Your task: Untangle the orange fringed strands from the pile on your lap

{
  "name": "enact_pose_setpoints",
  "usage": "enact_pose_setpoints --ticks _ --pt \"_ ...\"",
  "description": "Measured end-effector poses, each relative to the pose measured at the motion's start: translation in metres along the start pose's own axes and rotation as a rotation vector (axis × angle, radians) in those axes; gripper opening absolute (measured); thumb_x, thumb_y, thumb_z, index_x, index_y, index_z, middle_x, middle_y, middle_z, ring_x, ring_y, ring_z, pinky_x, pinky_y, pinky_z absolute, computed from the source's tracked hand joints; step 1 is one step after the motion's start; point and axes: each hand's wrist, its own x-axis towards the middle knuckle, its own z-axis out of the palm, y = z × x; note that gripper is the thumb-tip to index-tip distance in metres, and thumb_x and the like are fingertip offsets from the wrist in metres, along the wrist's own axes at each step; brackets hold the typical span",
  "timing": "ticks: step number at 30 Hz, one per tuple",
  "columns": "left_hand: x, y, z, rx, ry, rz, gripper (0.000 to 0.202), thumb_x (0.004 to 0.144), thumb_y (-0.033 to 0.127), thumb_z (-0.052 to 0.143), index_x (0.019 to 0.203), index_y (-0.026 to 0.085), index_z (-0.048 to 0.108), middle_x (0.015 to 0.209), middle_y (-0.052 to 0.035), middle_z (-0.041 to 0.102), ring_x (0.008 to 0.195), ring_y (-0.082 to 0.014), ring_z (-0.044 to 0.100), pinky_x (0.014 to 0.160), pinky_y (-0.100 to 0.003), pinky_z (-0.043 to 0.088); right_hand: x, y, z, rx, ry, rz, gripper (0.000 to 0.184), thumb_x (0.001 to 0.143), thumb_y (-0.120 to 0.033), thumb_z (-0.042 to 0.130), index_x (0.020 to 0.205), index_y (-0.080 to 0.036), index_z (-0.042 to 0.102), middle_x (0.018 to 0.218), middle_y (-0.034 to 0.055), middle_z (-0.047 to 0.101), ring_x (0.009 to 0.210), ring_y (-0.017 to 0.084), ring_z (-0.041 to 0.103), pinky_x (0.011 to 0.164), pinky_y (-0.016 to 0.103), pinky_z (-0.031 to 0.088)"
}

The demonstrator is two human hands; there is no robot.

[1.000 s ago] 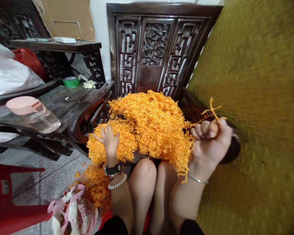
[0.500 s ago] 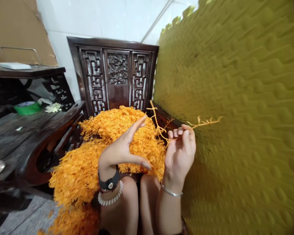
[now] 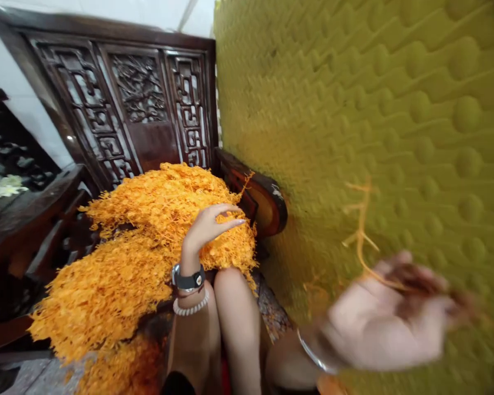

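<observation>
A heap of thin, orange, branching strands (image 3: 148, 203) lies in front of my knees. My left hand (image 3: 214, 225) hovers over the heap's right side, thumb and fingers apart with nothing seen between them. Far to the right, in front of the yellow-green mat, my right hand (image 3: 391, 318) is blurred by motion. Its curled fingers hold an orange branching strand (image 3: 361, 236), whose forked end sticks up past the palm. Something reddish brown and smeared shows at those fingertips; I cannot make out what it is.
The textured yellow-green mat (image 3: 333, 109) stands as a wall along the right. A dark carved wooden chair back (image 3: 154, 142) rises behind the heap, and its curved armrest (image 3: 271, 197) juts out beside the mat. Pale flower-like pieces (image 3: 4, 187) lie on wood at left.
My right hand has swung far right and lower with the strand. My left hand has drawn its thumb and fingers nearer together over the heap. The view has turned right.
</observation>
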Motion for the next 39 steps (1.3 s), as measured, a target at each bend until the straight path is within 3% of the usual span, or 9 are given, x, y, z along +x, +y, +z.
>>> enact_pose_setpoints --ticks 3,6,11,13,15,19,21,28,39 --pt "0.003 0.035 0.022 -0.158 -0.426 0.272 0.086 0.056 0.036 0.081 0.134 0.025 0.045 0.130 -0.0095 0.056 0.119 -0.0250 0.053 0.101 -0.039 0.040 0.006 0.003 0.004 0.181 -0.371 -0.250 0.048 0.095 -0.009 0.022 0.071 -0.016 0.062 0.073 -0.0025 0.063 0.074 0.004 0.065 0.086 0.024 0.057" --pt "0.009 0.059 0.055 -0.278 -0.653 0.443 0.097 0.048 0.031 0.085 0.135 0.024 0.043 0.137 -0.0107 0.049 0.125 -0.0267 0.047 0.104 -0.040 0.038 0.009 0.000 0.009 0.393 -0.417 -0.105 0.044 0.094 -0.010 0.024 0.073 -0.010 0.063 0.074 0.0021 0.064 0.079 0.009 0.068 0.085 0.030 0.057" --pt "0.015 0.069 0.090 -0.359 -0.637 0.462 0.047 0.068 0.027 0.072 0.113 0.021 0.061 0.104 -0.0065 0.067 0.096 -0.0204 0.063 0.089 -0.036 0.047 0.010 -0.021 0.011 1.408 -0.286 0.695 0.036 0.074 0.011 0.041 0.061 -0.015 0.063 0.096 0.0038 0.069 0.108 0.014 0.062 0.087 0.033 0.052" --pt "0.010 0.071 0.087 -0.395 -0.567 0.447 0.044 0.070 0.026 0.070 0.113 0.020 0.060 0.097 -0.0059 0.067 0.089 -0.0193 0.064 0.085 -0.035 0.048 0.009 -0.029 0.013 1.733 -0.230 0.934 0.041 0.069 0.014 0.034 0.051 -0.013 0.058 0.101 0.0066 0.068 0.114 0.015 0.058 0.072 0.023 0.053" --pt "0.001 0.076 0.076 -0.470 -0.447 0.416 0.047 0.072 0.025 0.069 0.117 0.021 0.056 0.091 -0.0047 0.066 0.086 -0.0182 0.063 0.083 -0.033 0.049 0.008 -0.032 0.017 1.663 -0.268 0.800 0.038 0.071 0.011 0.036 0.048 -0.012 0.056 0.101 0.0083 0.068 0.117 0.019 0.056 0.066 0.023 0.053" --pt "-0.017 0.087 0.046 -0.638 -0.065 0.306 0.056 0.074 0.018 0.067 0.126 0.024 0.046 0.088 -0.0023 0.063 0.084 -0.0154 0.062 0.083 -0.029 0.049 0.006 -0.020 0.028 0.743 -0.417 0.136 0.032 0.085 -0.010 0.040 0.064 -0.013 0.064 0.077 0.0043 0.068 0.087 0.016 0.070 0.075 0.032 0.056" --pt "-0.023 0.088 0.033 -0.689 0.104 0.247 0.057 0.073 0.015 0.068 0.125 0.025 0.045 0.088 -0.0020 0.063 0.084 -0.0142 0.062 0.082 -0.027 0.049 0.008 -0.007 0.034 0.408 -0.482 0.021 0.041 0.092 -0.016 0.029 0.070 -0.013 0.063 0.066 0.0010 0.063 0.061 0.007 0.065 0.061 0.020 0.055" --pt "-0.033 0.059 -0.009 -0.835 0.513 0.061 0.014 0.075 0.026 0.068 0.085 0.018 0.062 0.077 -0.0016 0.067 0.062 -0.0087 0.063 0.056 -0.018 0.051 0.029 0.034 0.038 0.148 -0.705 0.242 0.038 0.094 -0.014 0.023 0.078 -0.014 0.057 0.054 -0.0067 0.032 0.039 0.002 0.028 0.033 0.010 0.027" --pt "-0.051 0.014 -0.046 -0.600 1.094 0.080 0.019 0.071 0.023 0.071 0.090 0.018 0.072 0.080 -0.0031 0.074 0.075 -0.0127 0.069 0.075 -0.025 0.054 -0.014 0.037 0.032 -0.146 -0.828 0.391 0.032 0.094 -0.011 0.026 0.085 -0.015 0.056 0.057 -0.0074 0.016 0.041 0.006 0.009 0.034 0.013 0.019"
